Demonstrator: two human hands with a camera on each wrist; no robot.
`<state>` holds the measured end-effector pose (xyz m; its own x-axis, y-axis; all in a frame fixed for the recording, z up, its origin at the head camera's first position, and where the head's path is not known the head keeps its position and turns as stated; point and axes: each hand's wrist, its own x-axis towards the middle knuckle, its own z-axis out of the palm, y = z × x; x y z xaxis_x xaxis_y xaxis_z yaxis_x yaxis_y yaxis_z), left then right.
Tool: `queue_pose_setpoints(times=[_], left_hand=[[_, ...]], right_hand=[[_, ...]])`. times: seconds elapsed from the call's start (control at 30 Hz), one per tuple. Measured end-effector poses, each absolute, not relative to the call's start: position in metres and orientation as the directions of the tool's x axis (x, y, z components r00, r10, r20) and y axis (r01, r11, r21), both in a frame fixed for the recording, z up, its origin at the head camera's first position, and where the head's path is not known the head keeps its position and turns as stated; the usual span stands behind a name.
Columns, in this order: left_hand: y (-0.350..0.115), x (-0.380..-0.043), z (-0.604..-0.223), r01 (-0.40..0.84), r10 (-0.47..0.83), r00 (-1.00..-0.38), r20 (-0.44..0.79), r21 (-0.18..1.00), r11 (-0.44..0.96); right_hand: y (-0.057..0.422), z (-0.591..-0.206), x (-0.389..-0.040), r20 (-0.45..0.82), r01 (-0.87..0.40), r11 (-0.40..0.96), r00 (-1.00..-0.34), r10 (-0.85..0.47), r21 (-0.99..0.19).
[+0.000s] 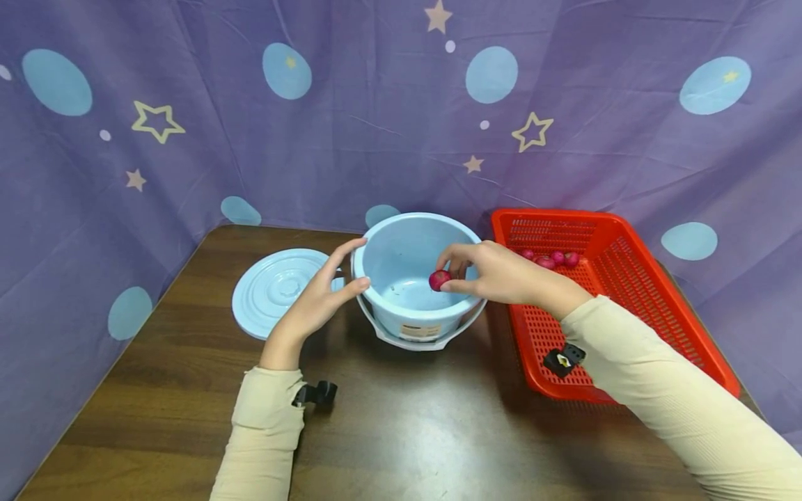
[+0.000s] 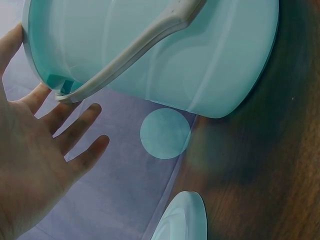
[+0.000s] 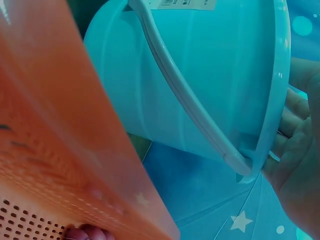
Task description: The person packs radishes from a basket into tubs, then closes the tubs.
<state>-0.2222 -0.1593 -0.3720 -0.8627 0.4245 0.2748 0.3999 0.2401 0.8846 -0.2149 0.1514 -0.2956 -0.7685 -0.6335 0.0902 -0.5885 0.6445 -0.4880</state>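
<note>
My right hand [image 1: 501,273] pinches a small round red radish [image 1: 440,280] between thumb and fingers, over the mouth of a light blue bucket [image 1: 421,314]. In the right wrist view the radish is hidden behind the bucket's wall. At the bucket's left side my left hand [image 1: 319,296] touches the rim with fingers spread. The left wrist view shows those fingers [image 2: 82,125] loosely extended near the end of the pale handle [image 2: 135,55]. Several more radishes [image 1: 545,262] lie at the far left corner of a red perforated basket [image 1: 617,278].
A round light blue lid [image 1: 269,292] lies on the brown wooden table [image 1: 388,431] left of the bucket. The basket stands close on the bucket's right, beneath my right forearm. Behind the table hangs a purple curtain [image 1: 376,104] with stars and blue spots.
</note>
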Motion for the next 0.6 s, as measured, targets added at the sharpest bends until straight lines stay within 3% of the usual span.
queue_pose_setpoints(times=[0.27, 0.6], left_hand=[[-0.159, -0.222, -0.372, 0.395, 0.426, -0.863, 0.272, 0.888, 0.234], [-0.159, -0.222, -0.371, 0.386, 0.416, -0.869, 0.268, 0.893, 0.232]], right_hand=[[0.154, -0.295, -0.215, 0.092, -0.597, 0.630, -0.758, -0.646, -0.496], [0.180, -0.282, -0.218, 0.281, -0.628, 0.551, -0.760, -0.586, -0.550]])
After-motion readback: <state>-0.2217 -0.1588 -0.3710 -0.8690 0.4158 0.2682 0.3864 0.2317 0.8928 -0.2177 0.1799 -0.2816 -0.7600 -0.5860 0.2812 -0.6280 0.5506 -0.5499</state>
